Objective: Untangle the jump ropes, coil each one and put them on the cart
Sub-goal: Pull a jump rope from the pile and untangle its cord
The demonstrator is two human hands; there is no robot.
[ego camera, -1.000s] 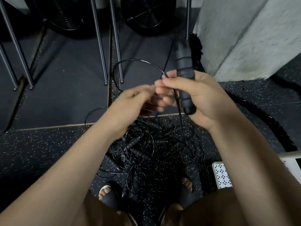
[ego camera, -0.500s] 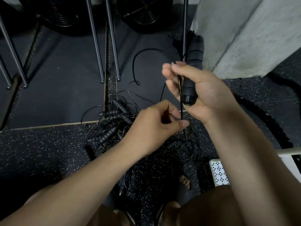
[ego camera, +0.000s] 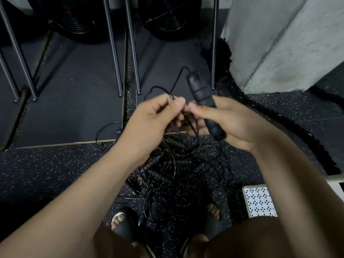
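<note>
At frame centre the right hand (ego camera: 229, 123) grasps a ribbed, cylindrical black handle (ego camera: 203, 101) while the left hand (ego camera: 154, 120) pinches its thin, glossy cord (ego camera: 188, 118). Below them, the tangled jump ropes (ego camera: 178, 168) (wiry loops, knobbly grips) lie on speckled rubber floor (ego camera: 55, 168).

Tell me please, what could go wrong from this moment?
1. The cord pinched by the left hand, while the right hand grips the handle, seems to run into the tangled pile; a hard pull may tighten knots.
2. The pile reaches the feet; stepping toward the cart could snag it.
</note>
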